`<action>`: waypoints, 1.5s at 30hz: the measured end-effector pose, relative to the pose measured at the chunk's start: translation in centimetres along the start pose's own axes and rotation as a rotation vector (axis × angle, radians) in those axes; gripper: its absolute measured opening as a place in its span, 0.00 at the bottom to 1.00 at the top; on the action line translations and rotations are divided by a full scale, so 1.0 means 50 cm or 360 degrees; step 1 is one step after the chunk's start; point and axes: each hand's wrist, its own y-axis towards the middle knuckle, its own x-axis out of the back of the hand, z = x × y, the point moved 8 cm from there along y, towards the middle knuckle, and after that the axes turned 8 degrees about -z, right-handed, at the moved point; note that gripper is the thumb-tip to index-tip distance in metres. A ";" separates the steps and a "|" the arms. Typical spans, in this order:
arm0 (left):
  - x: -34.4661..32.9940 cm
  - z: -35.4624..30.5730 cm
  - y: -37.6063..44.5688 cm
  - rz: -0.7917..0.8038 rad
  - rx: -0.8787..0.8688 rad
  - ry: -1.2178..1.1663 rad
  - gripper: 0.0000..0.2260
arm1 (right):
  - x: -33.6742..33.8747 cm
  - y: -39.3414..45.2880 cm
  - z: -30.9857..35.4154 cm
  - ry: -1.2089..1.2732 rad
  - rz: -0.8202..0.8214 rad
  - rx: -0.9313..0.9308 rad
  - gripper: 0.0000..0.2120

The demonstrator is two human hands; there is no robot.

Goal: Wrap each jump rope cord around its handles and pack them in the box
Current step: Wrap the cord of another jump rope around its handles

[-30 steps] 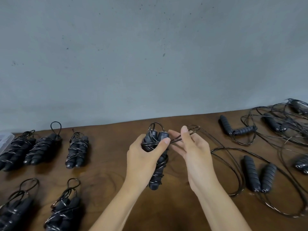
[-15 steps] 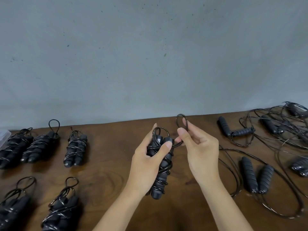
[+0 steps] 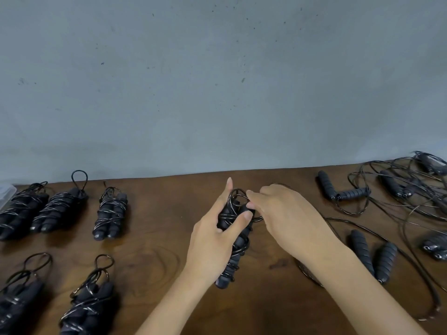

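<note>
My left hand (image 3: 212, 240) grips a pair of black jump rope handles (image 3: 233, 250) held side by side, with thin black cord wound around them. Its thumb presses across the wraps and its index finger points up behind the top. My right hand (image 3: 287, 218) is over the top of the bundle, its fingertips pinching the cord's end loop (image 3: 238, 197) against the handle tops. The bundle hangs just above the brown wooden table (image 3: 164, 238).
Several wrapped rope bundles (image 3: 110, 213) lie in two rows at the left. A clear plastic box corner (image 3: 6, 192) shows at the far left edge. Unwrapped ropes with loose cords (image 3: 372, 255) and a tangle (image 3: 411, 189) cover the right side. A grey wall rises behind.
My right hand has brought the cord's end loop from the right down onto the top of the handles. The loose cord is now all taken up on the bundle.
</note>
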 end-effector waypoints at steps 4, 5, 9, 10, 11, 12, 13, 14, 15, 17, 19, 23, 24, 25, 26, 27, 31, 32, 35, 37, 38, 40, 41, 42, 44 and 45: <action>-0.005 -0.003 0.002 0.0058 -0.0032 0.0217 0.30 | 0.009 0.020 0.022 -0.0127 0.0186 0.0099 0.25; -0.007 -0.004 0.003 0.0077 -0.0050 0.0265 0.30 | 0.006 0.024 0.032 -0.0175 0.0249 0.0138 0.21; -0.017 -0.015 -0.007 0.0171 -0.0161 0.0495 0.34 | -0.006 0.017 0.045 -0.0343 0.0515 0.0055 0.08; -0.023 -0.017 -0.010 0.0197 -0.0164 0.0540 0.35 | -0.005 0.018 0.046 -0.0349 0.0519 0.0037 0.07; -0.025 -0.016 -0.012 0.0201 -0.0149 0.0539 0.37 | -0.010 0.017 0.043 -0.0350 0.0534 0.0017 0.05; -0.022 -0.013 -0.013 0.0187 -0.0127 0.0522 0.38 | -0.014 0.017 0.040 -0.0321 0.0548 -0.0018 0.03; -0.018 -0.010 -0.011 0.0164 -0.0114 0.0519 0.40 | -0.018 0.015 0.035 -0.0286 0.0544 -0.0045 0.05; -0.014 -0.005 -0.008 0.0149 -0.0106 0.0538 0.42 | -0.024 0.012 0.026 -0.0257 0.0559 -0.0060 0.10; -0.010 -0.001 -0.006 0.0144 -0.0088 0.0567 0.44 | -0.025 0.008 0.018 -0.0195 0.0583 -0.0087 0.14; 0.001 0.009 0.000 0.0143 -0.0025 0.0640 0.48 | -0.009 0.009 0.002 -0.0057 0.0530 -0.0155 0.18; 0.002 0.012 0.003 0.0196 0.0023 0.0733 0.51 | 0.015 0.016 -0.016 0.0009 0.0431 -0.0220 0.19; -0.016 0.000 -0.006 0.0349 -0.0022 0.0997 0.54 | -0.004 0.032 -0.026 0.0490 0.0602 -0.0383 0.15; -0.020 -0.004 -0.009 0.0380 -0.0057 0.1063 0.54 | -0.018 0.034 -0.025 0.0574 0.0692 -0.0391 0.13; -0.022 -0.007 -0.010 0.0405 -0.0091 0.1121 0.54 | -0.029 0.037 -0.026 0.0615 0.0763 -0.0388 0.10; -0.022 -0.004 -0.010 0.0428 -0.0116 0.1170 0.54 | -0.036 0.041 -0.028 0.0632 0.0812 -0.0380 0.08; -0.022 -0.001 -0.010 0.0444 -0.0137 0.1210 0.54 | -0.041 0.044 -0.032 0.0638 0.0846 -0.0377 0.06; -0.020 0.002 -0.010 0.0479 -0.0225 0.1322 0.51 | -0.065 0.046 -0.043 0.0641 0.1012 -0.0344 0.05; -0.020 -0.003 -0.008 0.0487 -0.0252 0.1342 0.46 | -0.070 0.047 -0.045 0.0678 0.1027 -0.0343 0.05; -0.012 -0.023 0.006 0.0481 -0.0356 0.1394 0.24 | -0.079 0.049 -0.062 0.0946 0.0927 -0.0462 0.06; -0.005 -0.028 0.016 0.0477 -0.0379 0.1336 0.19 | -0.087 0.043 -0.083 0.1215 0.0816 -0.0673 0.07; -0.003 -0.028 0.020 0.0475 -0.0379 0.1293 0.18 | -0.093 0.039 -0.095 0.1366 0.0738 -0.0806 0.07; 0.003 -0.022 0.024 0.0479 -0.0327 0.1146 0.16 | -0.108 0.030 -0.122 0.1662 0.0551 -0.1104 0.07; 0.005 -0.019 0.023 0.0485 -0.0275 0.1019 0.16 | -0.115 0.025 -0.133 0.1807 0.0465 -0.1242 0.07; 0.007 -0.016 0.023 0.0485 -0.0217 0.0881 0.15 | -0.124 0.019 -0.142 0.1957 0.0381 -0.1367 0.07; 0.015 -0.013 0.026 0.0458 -0.0140 0.0669 0.13 | -0.141 0.009 -0.160 0.2169 0.0210 -0.1567 0.07; 0.020 -0.012 0.028 0.0438 -0.0108 0.0588 0.12 | -0.150 0.005 -0.168 0.2220 0.0125 -0.1637 0.07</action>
